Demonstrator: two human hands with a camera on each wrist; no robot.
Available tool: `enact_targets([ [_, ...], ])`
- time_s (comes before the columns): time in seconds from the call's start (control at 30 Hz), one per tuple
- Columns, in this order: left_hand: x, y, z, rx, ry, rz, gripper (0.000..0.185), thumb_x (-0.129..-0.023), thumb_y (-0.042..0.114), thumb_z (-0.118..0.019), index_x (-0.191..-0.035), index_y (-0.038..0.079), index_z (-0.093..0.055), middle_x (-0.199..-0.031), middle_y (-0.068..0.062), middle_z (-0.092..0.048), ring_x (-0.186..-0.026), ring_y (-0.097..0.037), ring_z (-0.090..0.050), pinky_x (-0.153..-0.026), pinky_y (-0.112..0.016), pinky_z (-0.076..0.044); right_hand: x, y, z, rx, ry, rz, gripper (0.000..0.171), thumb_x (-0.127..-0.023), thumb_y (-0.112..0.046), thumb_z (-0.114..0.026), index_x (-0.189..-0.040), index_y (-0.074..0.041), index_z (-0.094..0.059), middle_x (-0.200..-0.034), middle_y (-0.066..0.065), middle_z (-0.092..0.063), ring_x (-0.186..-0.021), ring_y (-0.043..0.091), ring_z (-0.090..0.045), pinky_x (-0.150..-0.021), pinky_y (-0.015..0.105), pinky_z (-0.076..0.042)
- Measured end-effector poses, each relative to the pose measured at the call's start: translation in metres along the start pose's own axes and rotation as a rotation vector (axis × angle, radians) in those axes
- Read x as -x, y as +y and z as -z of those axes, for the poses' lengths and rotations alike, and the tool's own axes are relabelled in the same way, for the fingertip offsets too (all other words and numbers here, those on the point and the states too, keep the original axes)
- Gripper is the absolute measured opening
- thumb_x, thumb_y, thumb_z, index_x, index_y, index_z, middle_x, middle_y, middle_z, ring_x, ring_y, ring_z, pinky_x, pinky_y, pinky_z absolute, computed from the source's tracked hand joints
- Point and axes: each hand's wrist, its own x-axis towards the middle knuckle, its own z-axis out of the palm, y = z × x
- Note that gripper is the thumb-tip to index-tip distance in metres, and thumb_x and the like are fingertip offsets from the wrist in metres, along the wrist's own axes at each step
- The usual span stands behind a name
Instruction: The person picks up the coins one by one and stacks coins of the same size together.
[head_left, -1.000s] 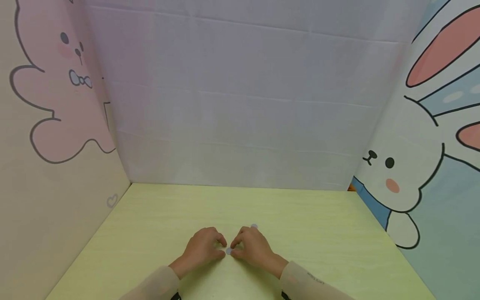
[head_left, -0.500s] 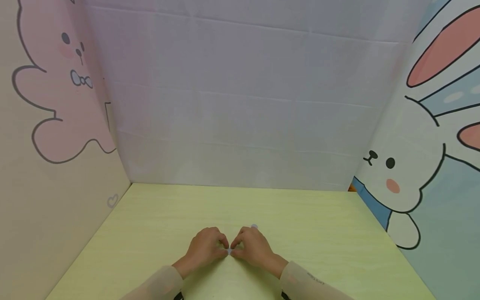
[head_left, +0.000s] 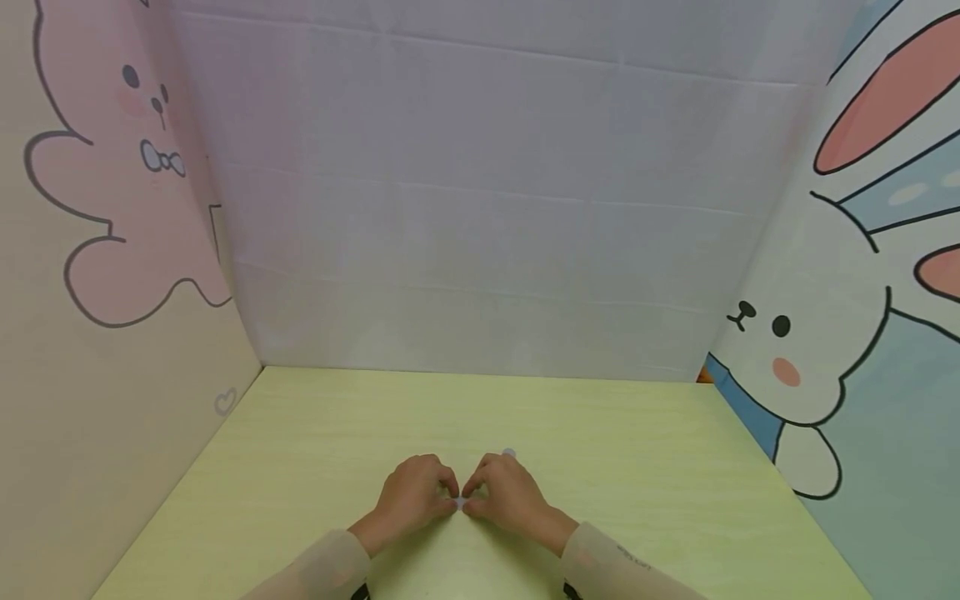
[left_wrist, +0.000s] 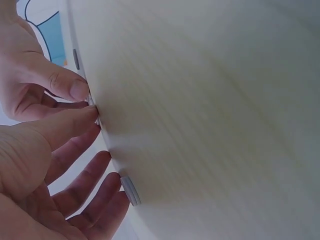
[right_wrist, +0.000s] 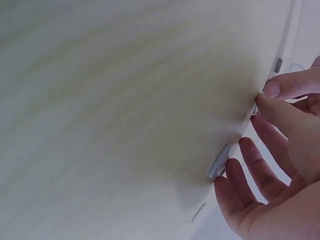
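Note:
Both hands meet low over the table at its middle front. Between their fingertips is a small grey disc [head_left: 461, 502], mostly covered by the thumbs and fingers. The left hand [head_left: 415, 490] pinches its left edge with thumb and index finger. From the other side, the right hand [head_left: 506, 493] holds the right edge the same way. In the left wrist view another grey disc [left_wrist: 130, 191] stands near the left hand's outer fingers. A similar grey disc [right_wrist: 219, 161] touches or nearly touches the right hand's fingers in the right wrist view.
A further grey disc [head_left: 508, 452] lies just beyond the right hand. The right wrist view also has a thin pale piece [right_wrist: 198, 212] at the surface's edge. A white back sheet [head_left: 480, 208] and printed side walls enclose the pale yellow table [head_left: 360, 408].
The left hand has shifted slightly right, so its fingertips have come onto the disc and cover more of it. The right hand has stayed nearly still.

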Motion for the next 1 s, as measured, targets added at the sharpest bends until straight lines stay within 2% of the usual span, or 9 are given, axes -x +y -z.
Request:
enact_targets([
  [0.17,0.001,0.0,0.001,-0.001,0.0,-0.006,0.014,-0.079,0.021,-0.095,-0.078,0.024,-0.081,-0.085,0.006,-0.064,-0.079,-0.011,-0.055,-0.064,-0.032,-0.049,0.001,-0.001,0.006,-0.016,-0.044,0.001,0.009,-0.084,-0.016,-0.09,-0.092,-0.015,-0.087,-0.095,-0.009,-0.074,-0.093,0.008,-0.064,-0.082,0.028,-0.056],
  [0.3,0.001,0.0,0.0,-0.007,-0.003,-0.009,0.014,-0.08,0.023,-0.094,-0.078,0.024,-0.08,-0.083,0.006,-0.063,-0.077,-0.011,-0.053,-0.061,-0.03,-0.046,0.003,0.004,0.016,-0.026,-0.044,-0.005,0.011,-0.085,-0.014,-0.089,-0.096,-0.015,-0.086,-0.097,-0.009,-0.074,-0.095,0.01,-0.067,-0.086,0.033,-0.057],
  [0.5,0.001,0.0,0.002,-0.006,-0.006,-0.012,0.015,-0.079,0.023,-0.095,-0.078,0.023,-0.08,-0.084,0.006,-0.065,-0.078,-0.011,-0.054,-0.064,-0.031,-0.048,0.006,0.017,0.04,-0.067,0.028,-0.036,0.012,-0.09,-0.012,-0.085,-0.102,-0.011,-0.084,-0.103,0.0,-0.073,-0.096,0.024,-0.067,-0.081,0.037,-0.057],
  [0.63,0.002,0.002,0.004,0.0,0.004,-0.008,0.016,-0.078,0.022,-0.095,-0.077,0.023,-0.08,-0.085,0.006,-0.065,-0.08,-0.012,-0.056,-0.067,-0.034,-0.051,0.006,0.029,0.051,-0.055,0.081,-0.031,0.016,-0.09,-0.01,-0.084,-0.105,-0.009,-0.083,-0.106,0.004,-0.073,-0.097,0.029,-0.066,-0.08,0.041,-0.055],
  [0.83,0.002,0.003,0.005,0.012,0.009,-0.007,0.016,-0.078,0.019,-0.095,-0.077,0.022,-0.079,-0.085,0.005,-0.065,-0.081,-0.013,-0.055,-0.067,-0.035,-0.05,0.003,0.043,0.053,-0.024,0.072,-0.031,0.023,-0.089,-0.011,-0.085,-0.111,-0.007,-0.081,-0.108,0.009,-0.071,-0.095,0.031,-0.065,-0.079,0.042,-0.053],
  [1.0,0.002,0.001,0.002,0.003,0.007,-0.005,0.016,-0.078,0.02,-0.095,-0.077,0.023,-0.079,-0.086,0.006,-0.065,-0.081,-0.012,-0.055,-0.066,-0.034,-0.049,0.0,0.05,0.045,-0.034,0.034,-0.062,0.028,-0.088,-0.014,-0.087,-0.114,-0.007,-0.08,-0.106,0.009,-0.07,-0.093,0.025,-0.063,-0.077,0.039,-0.053],
])
